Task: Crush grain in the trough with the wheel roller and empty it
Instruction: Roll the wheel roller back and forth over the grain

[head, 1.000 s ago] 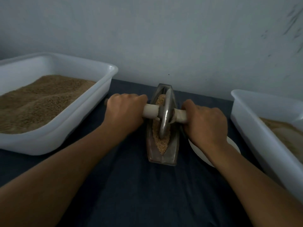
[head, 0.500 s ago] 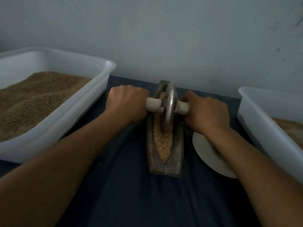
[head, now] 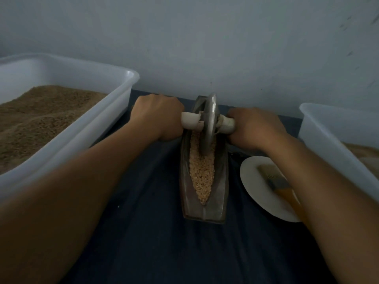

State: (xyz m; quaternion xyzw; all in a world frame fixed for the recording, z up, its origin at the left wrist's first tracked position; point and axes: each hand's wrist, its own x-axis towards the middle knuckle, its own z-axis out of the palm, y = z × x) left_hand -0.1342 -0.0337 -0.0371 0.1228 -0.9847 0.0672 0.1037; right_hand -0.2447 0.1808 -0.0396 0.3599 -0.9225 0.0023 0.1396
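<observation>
Left hand (head: 159, 117) gripping the left end of the pale handle (head: 190, 122), fingers curled over it, knuckles up; right hand (head: 253, 128) gripping the right end of the same handle in like fashion. Wheel roller (head: 208, 124) standing upright on edge in the far end of the trough (head: 220, 177), rim sinking into the grain (head: 202, 175), handle crossing the trough from side to side. Trough lying lengthwise on the dark cloth (head: 153, 232), pointing away from the near edge toward the wall (head: 205, 37), far end close to the back edge of the cloth. Grain filling the groove in a narrow strip, tapering to a point toward the near end; pale and coarse, degree of crushing not determinable. Left tub (head: 114, 111) sitting at the left edge of the cloth, holding a deep brown heap of grain-like material, well apart from the trough. Right tub (head: 328, 128) sitting at the right edge, contents only partly showing. White plate (head: 258, 191) lying just beside the trough on its right, between trough and right tub, partly hidden under the right forearm. Brush (head: 274, 179) resting on the plate, bristles toward the far side, yellowish handle running under the forearm.
</observation>
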